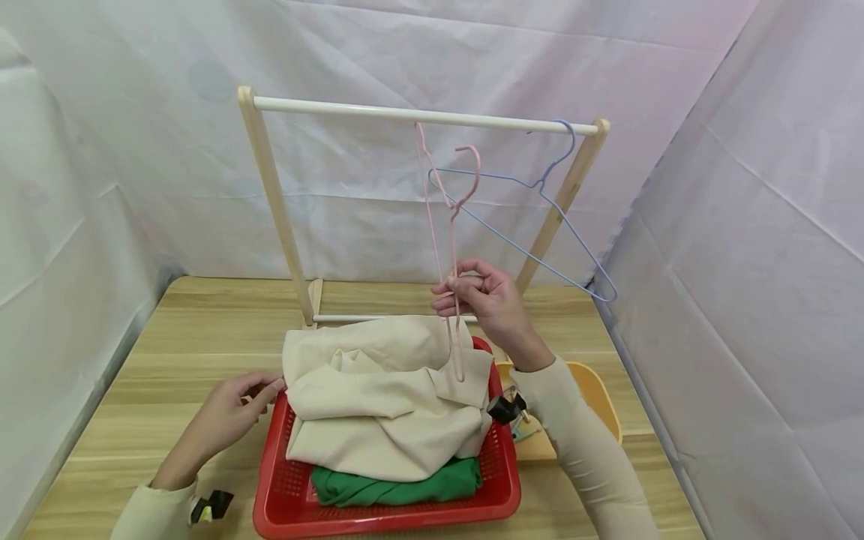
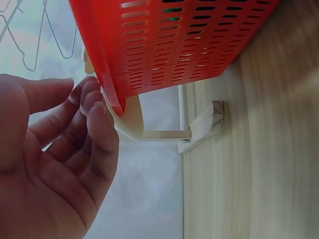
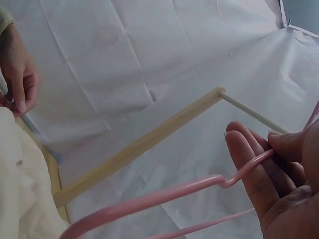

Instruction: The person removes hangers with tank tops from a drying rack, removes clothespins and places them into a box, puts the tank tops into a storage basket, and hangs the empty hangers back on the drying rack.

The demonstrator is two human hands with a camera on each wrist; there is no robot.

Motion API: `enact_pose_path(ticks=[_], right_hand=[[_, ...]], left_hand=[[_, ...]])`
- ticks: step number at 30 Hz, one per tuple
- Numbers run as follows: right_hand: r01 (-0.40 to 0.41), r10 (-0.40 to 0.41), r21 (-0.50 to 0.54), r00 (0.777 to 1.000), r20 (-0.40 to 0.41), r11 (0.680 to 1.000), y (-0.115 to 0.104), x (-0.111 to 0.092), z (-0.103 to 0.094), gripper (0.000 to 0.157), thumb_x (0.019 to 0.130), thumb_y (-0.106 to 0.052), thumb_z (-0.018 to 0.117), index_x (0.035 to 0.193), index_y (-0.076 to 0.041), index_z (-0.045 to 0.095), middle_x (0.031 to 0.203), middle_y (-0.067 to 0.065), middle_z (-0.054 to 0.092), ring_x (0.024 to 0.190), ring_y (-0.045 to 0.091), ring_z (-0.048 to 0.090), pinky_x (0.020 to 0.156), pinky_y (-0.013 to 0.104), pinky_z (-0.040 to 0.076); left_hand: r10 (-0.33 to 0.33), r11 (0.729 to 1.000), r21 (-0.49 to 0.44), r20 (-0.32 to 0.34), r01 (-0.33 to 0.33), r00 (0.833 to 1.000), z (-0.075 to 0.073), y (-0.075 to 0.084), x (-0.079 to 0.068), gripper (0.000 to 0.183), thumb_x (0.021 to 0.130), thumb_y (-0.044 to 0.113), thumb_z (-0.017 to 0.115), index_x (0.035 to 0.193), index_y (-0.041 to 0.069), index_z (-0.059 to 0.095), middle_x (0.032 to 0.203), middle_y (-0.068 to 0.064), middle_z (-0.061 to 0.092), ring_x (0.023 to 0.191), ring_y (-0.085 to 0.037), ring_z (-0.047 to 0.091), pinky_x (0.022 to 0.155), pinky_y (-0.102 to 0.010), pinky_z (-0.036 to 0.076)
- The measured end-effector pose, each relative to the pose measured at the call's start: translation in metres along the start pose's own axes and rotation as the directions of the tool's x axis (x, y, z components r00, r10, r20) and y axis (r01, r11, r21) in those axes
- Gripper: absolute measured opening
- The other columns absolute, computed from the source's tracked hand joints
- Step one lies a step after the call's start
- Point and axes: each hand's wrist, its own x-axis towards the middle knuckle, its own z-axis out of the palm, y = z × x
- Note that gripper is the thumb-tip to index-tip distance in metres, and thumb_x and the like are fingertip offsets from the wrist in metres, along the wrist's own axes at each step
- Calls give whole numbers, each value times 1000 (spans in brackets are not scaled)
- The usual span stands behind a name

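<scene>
The right hand (image 1: 489, 300) pinches the pink hanger (image 1: 454, 247) by its wire, long axis near upright, above the cream garment (image 1: 385, 394) heaped in the red basket (image 1: 385, 510). The left hand (image 1: 229, 412), fingers relaxed and holding nothing, touches the basket's near-left corner, beside the garment's edge on the counter (image 1: 169, 337).

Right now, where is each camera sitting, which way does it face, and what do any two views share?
Head: above the table, facing forward and down at the rack, both hands, both sleeves.
Left wrist: low, facing the red basket; left hand shows.
Right wrist: facing up at the pink hanger; right hand pinches it.
Shared: head and left wrist both show the basket.
</scene>
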Motion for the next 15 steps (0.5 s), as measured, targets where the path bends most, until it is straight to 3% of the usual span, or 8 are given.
enact_pose_path(ticks=[9,15], right_hand=[[10,-9,12,1000,-10,1000,-7,2,-4,8,101,-2,53,108,-3,57,91,7,76,74,19,74,69,37,60],[29,-29,20,999,-16,999,-13,5,-6,8,100,-1,53,106,-4,57,91,7,76,71,17,74,67,34,60]], left_hand=[[-12,999,34,-85,15,996,5,-5,-6,10,99,13,62,95,9,71,75,1,64,63,-8,57,51,-25,47],[-59,997,35,-126,64,990,12,-4,-9,14,99,15,61,104,4,69,78,0,66,64,-6,56,51,-23,44]])
